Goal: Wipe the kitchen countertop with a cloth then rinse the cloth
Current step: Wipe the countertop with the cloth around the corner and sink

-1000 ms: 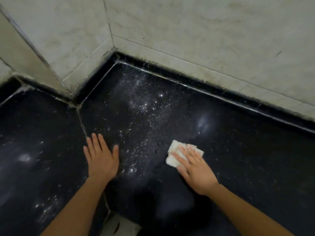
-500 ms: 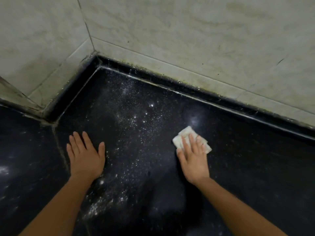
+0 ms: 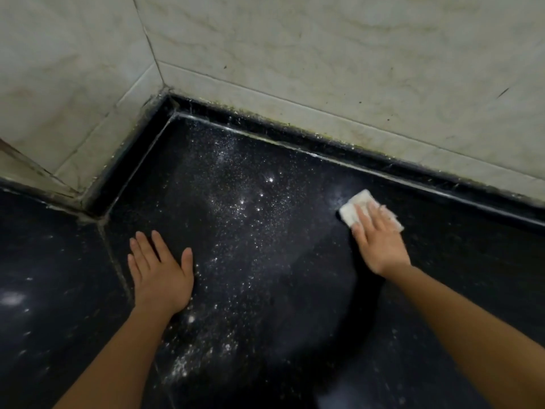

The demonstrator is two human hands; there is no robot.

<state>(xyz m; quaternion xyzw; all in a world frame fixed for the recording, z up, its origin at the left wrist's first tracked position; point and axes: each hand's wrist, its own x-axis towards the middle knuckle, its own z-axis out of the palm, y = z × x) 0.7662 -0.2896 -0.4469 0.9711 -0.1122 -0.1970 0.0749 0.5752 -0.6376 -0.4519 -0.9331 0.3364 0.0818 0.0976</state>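
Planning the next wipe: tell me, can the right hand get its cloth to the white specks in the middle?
Probably yes. The right hand presses the cloth on bare counter, and nothing lies between it and the specks; the left hand rests beyond them.

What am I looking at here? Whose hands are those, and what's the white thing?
A camera worn on a person's head took this picture, looking down, so you see that person's own arms. There is no machine. The dark shiny surface is a kitchen countertop in a corner of pale tiled walls. The left hand lies flat and open on the counter, holding nothing. The right hand presses a small folded white cloth down flat to wipe. The white sparkles between the hands may be droplets or powder; I cannot tell which.
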